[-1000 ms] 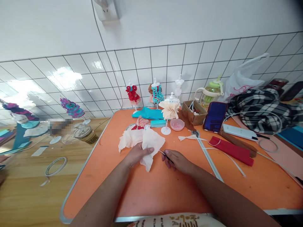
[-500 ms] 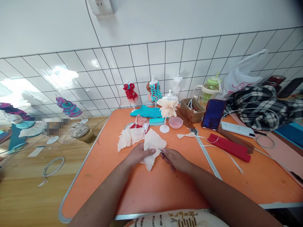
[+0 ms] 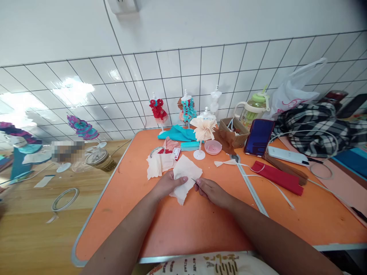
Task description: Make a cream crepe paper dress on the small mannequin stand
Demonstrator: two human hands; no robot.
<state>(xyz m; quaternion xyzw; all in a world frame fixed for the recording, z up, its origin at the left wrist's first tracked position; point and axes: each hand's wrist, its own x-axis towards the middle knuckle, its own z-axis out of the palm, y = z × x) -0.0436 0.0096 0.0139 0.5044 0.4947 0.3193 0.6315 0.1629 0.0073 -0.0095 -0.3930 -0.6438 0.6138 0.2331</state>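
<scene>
My left hand (image 3: pixel 169 185) is closed on a piece of cream crepe paper (image 3: pixel 187 170), thumb on top. The sheet hangs in a ragged point towards me. In my right hand (image 3: pixel 210 191) is a thin, dark pointed tool (image 3: pixel 194 180), its tip against the sheet's right side; its handle is hidden in my fingers, so I cannot tell its kind. Another cream crepe piece (image 3: pixel 156 166) lies just behind my left hand, partly covered by the held sheet. Beyond it stands a mini dress form with a cream ruffled skirt (image 3: pixel 204 130).
Dressed mini mannequins (image 3: pixel 158 109), folded turquoise paper (image 3: pixel 176 133), a pink bowl (image 3: pixel 213 147) and a cardboard box (image 3: pixel 239 137) stand along the back. To the right are a phone (image 3: pixel 259 137), a red paper strip (image 3: pixel 276 177) and a white power bank (image 3: pixel 287 156).
The cream piece behind my left hand has drawn in at its left edge and looks narrower. The held sheet has tilted slightly; both hands stay almost in place.
</scene>
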